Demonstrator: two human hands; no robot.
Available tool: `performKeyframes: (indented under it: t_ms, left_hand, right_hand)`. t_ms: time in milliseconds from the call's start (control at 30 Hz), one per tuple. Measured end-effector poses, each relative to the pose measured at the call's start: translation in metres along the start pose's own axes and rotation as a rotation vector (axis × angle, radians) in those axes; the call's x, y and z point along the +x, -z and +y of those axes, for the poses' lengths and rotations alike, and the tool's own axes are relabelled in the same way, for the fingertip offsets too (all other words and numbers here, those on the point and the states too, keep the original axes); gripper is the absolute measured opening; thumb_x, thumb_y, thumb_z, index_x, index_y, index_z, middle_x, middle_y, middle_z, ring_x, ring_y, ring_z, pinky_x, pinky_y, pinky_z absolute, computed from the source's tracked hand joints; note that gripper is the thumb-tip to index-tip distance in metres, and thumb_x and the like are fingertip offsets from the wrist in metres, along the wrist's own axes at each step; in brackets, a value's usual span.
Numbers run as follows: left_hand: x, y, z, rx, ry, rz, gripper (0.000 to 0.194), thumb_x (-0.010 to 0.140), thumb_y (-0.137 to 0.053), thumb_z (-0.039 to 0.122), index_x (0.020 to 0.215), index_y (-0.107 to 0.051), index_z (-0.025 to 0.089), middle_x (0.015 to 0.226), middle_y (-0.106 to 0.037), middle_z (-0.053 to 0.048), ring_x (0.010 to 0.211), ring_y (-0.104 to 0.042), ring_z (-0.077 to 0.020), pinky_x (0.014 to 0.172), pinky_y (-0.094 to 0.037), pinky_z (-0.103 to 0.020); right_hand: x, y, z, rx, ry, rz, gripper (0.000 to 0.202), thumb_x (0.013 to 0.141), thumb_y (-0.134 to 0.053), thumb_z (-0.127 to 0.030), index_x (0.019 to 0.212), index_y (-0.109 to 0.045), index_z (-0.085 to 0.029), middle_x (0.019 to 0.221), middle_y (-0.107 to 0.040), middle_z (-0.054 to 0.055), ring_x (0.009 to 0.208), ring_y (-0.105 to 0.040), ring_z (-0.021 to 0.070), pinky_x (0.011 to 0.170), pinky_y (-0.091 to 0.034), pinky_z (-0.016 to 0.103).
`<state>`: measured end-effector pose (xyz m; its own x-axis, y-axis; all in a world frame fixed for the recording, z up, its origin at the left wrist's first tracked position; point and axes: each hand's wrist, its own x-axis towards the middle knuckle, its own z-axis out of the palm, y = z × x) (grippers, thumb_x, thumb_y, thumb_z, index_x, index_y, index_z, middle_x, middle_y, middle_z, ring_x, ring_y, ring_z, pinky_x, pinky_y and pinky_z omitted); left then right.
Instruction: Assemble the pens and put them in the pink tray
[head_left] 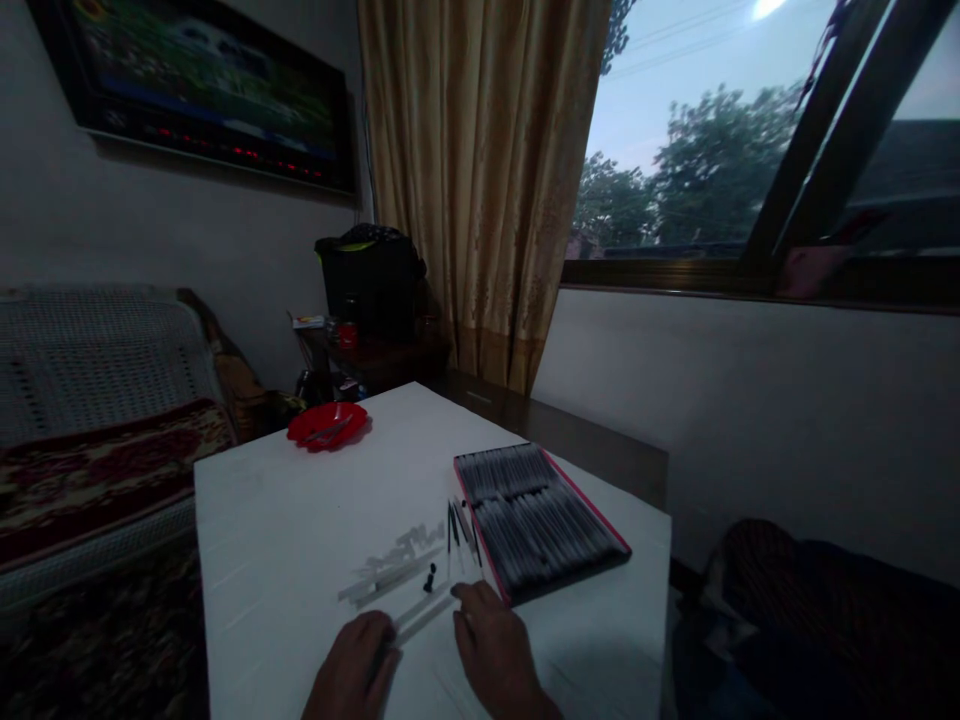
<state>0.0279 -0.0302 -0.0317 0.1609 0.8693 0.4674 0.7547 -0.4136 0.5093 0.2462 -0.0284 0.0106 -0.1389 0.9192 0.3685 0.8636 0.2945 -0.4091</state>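
A pale, see-through pen barrel (426,618) slants between my hands, just above or on the white table (262,560). My left hand (352,662) has its fingers closed at the near left end. My right hand (495,638) pinches the far right end, where a small dark piece shows at the fingertips. Another pale barrel (420,606) lies close beside it. Beyond are a loose pile of pale pieces (401,560) and a few small black caps (430,578). Thin dark-tipped refills (454,525) lie near the box's left edge.
A flat box (544,520) with a pink rim, packed with rows of pens, lies to the right. At the far left table corner stands a red scalloped dish (330,428) with thin items in it. A wicker seat (97,350) is left, a window ahead right.
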Motion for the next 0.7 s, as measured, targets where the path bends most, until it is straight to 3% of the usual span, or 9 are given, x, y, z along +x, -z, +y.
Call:
performKeyframes:
  t_ms: [133,267,433,567,700]
  left_hand:
    - [-0.001,0.0,0.002,0.023,-0.027,0.076,0.027,0.086,-0.051,0.047,0.098,-0.066,0.027,0.1,-0.07,-0.005,0.094,-0.066,-0.0208,0.084,-0.056,-0.031]
    - [0.003,0.007,0.012,0.03,-0.022,0.062,0.029,0.085,-0.051,0.049,0.096,-0.067,0.026,0.099,-0.071,-0.006,0.092,-0.068,-0.0214,0.082,-0.057,-0.031]
    - [0.004,0.01,0.013,0.021,0.013,0.033,0.03,0.083,-0.055,0.049,0.099,-0.067,0.027,0.101,-0.071,-0.005,0.094,-0.068,-0.0215,0.083,-0.057,-0.032]
    - [0.006,0.013,0.014,0.01,0.028,-0.008,0.028,0.084,-0.054,0.049,0.095,-0.069,0.028,0.1,-0.072,-0.004,0.093,-0.068,-0.0198,0.082,-0.057,-0.029]
    - [0.012,0.02,0.023,0.028,-0.039,-0.05,0.028,0.087,-0.05,0.048,0.091,-0.071,0.03,0.091,-0.072,-0.002,0.086,-0.067,-0.0175,0.077,-0.055,-0.026]
  right_hand:
    - [0.014,0.005,-0.006,0.025,0.003,-0.054,0.033,0.076,-0.058,-0.009,0.102,-0.064,-0.028,0.102,-0.063,0.003,0.093,-0.062,0.0192,0.079,-0.046,0.026]
    - [0.011,0.002,-0.005,0.087,0.009,-0.06,0.021,0.078,-0.059,-0.007,0.089,-0.064,-0.025,0.096,-0.063,0.001,0.092,-0.061,0.0172,0.079,-0.045,0.024]
    - [0.003,-0.004,0.005,0.239,0.035,-0.012,0.012,0.083,-0.054,-0.013,0.088,-0.06,-0.022,0.086,-0.065,0.001,0.081,-0.062,0.0164,0.072,-0.044,0.023]
    - [0.004,-0.007,0.011,0.578,-0.103,-0.013,0.008,0.082,-0.056,-0.024,0.083,-0.062,-0.02,0.073,-0.064,0.0,0.067,-0.061,0.0143,0.06,-0.044,0.021]
    - [0.004,-0.011,0.015,1.009,-0.306,-0.058,0.028,0.076,-0.062,-0.045,0.081,-0.064,-0.018,0.058,-0.055,-0.005,0.048,-0.052,0.0101,0.045,-0.039,0.019]
